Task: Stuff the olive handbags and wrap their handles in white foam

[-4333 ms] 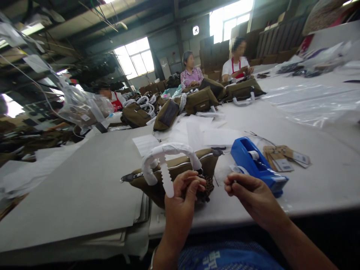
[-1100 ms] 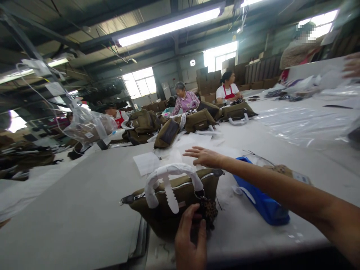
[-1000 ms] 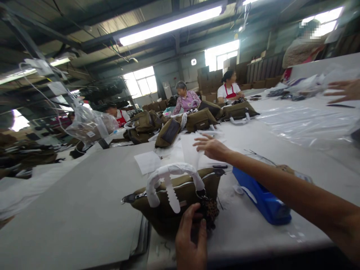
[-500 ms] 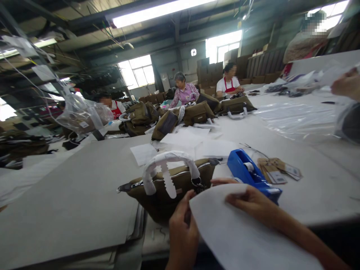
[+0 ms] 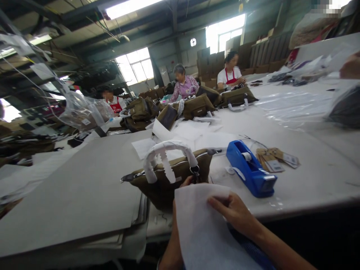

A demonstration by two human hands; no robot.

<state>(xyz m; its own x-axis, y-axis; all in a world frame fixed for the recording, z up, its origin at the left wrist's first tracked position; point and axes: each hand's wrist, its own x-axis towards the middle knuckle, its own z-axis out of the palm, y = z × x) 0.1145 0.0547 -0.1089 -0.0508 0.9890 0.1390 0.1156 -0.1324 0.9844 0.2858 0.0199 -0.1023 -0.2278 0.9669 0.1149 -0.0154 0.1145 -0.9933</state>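
An olive-brown handbag (image 5: pixel 160 191) stands upright at the table's front edge, its zip shut and its handles (image 5: pixel 149 165) wrapped in white material. My right hand (image 5: pixel 234 212) pinches a white sheet of paper (image 5: pixel 202 225) by its upper right part, thumb on the near face. The sheet hangs in front of the bag's lower right side. My left hand (image 5: pixel 185 182) is mostly behind this sheet. Its bent fingers show beside the dark hanging piece under the metal ring (image 5: pixel 194 169); what they grip is hidden.
A blue tape dispenser (image 5: pixel 250 170) stands right of the bag, with tags (image 5: pixel 277 159) beyond it. More olive bags (image 5: pixel 198 106) and loose white sheets (image 5: pixel 185 129) lie behind. Large flat sheets (image 5: pixel 84 195) cover the left side. Co-workers (image 5: pixel 184 87) sit across the table.
The paper and my right hand have shifted left, across the bag's lower right corner. My left hand has gone behind the paper, up toward the metal ring. The dispenser is now less covered.
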